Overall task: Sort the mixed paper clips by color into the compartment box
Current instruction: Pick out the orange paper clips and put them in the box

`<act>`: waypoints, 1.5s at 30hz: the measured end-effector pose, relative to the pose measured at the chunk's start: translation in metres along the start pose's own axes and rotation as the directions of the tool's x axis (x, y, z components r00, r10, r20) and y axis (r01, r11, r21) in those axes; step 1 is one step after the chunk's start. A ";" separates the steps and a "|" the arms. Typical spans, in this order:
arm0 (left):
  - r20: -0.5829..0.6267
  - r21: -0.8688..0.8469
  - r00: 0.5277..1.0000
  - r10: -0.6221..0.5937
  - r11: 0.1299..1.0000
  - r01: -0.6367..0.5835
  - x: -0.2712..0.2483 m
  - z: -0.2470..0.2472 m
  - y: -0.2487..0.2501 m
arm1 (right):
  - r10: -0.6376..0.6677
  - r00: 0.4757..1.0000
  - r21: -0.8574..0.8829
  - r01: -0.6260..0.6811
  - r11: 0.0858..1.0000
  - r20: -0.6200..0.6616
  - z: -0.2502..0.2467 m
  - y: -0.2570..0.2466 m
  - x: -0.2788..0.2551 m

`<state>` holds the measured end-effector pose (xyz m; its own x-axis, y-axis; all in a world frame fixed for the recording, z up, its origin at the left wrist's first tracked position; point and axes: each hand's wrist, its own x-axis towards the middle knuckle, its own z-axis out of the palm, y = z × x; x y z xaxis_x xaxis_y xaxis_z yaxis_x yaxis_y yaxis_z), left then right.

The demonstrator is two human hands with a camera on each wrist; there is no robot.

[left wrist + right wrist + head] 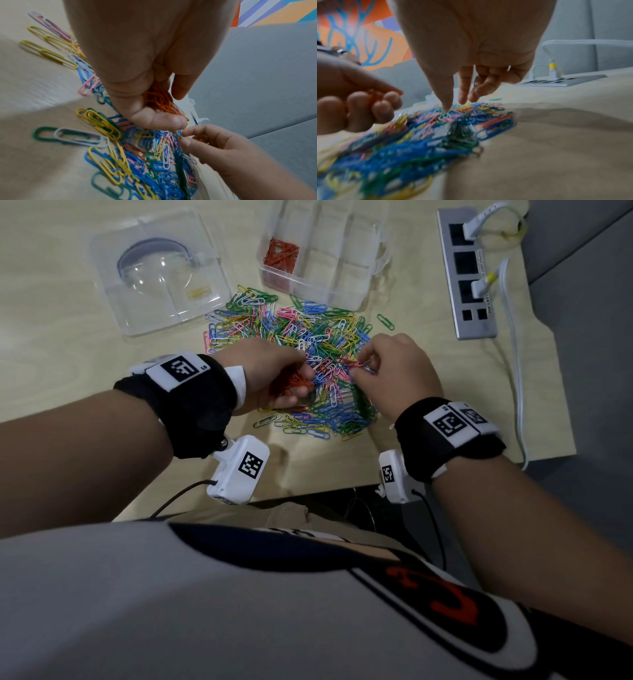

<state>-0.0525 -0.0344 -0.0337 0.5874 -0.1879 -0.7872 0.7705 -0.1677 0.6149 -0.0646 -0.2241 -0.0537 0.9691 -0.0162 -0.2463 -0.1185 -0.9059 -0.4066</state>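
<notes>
Paper clips of mixed colours [301, 361] lie in a loose heap on the pale wooden worktop [68, 364], spread beneath both hands. Left hand [274, 378] has its fingers curled round a bunch of orange-red wire clips [163, 102]. Right hand [394, 371], just beside it, dips its thumb and fingertips into the heap, pinching a single red clip [352, 363]. Beyond the hands stands the clear plastic compartment box [346, 292], with red clips [281, 256] in the compartment nearest the left hand's side.
</notes>
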 end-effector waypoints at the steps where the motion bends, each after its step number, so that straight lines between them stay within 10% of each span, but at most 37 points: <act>1: 0.000 0.001 1.000 0.001 1.000 -0.001 0.000 0.000 0.000 | -0.034 0.999 -0.029 0.034 0.999 0.007 0.003 -0.002 0.001; 18: 0.058 -0.082 0.998 0.016 0.997 -0.012 0.002 0.009 0.004 | -0.226 0.971 0.223 0.238 0.945 -0.080 0.006 -0.033 -0.016; 22: 0.093 -0.033 0.995 0.045 0.999 -0.042 0.001 0.005 0.001 | -0.037 0.983 0.213 0.075 0.974 -0.177 0.006 -0.020 -0.008; 27: 0.123 0.024 0.991 0.060 0.998 -0.064 0.002 -0.003 -0.004 | 0.013 0.999 -0.088 -0.010 0.996 0.034 0.009 -0.002 -0.008; 45: 0.090 0.030 0.995 0.051 0.998 -0.054 0.003 -0.008 0.000 | 0.045 0.997 0.096 -0.038 0.995 -0.067 -0.009 -0.005 -0.006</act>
<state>-0.0493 -0.0266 -0.0364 0.6015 -0.2826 -0.7472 0.7297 -0.1863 0.6579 -0.0680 -0.2232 -0.0427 0.9752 -0.0850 -0.2046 -0.1755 -0.8600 -0.4792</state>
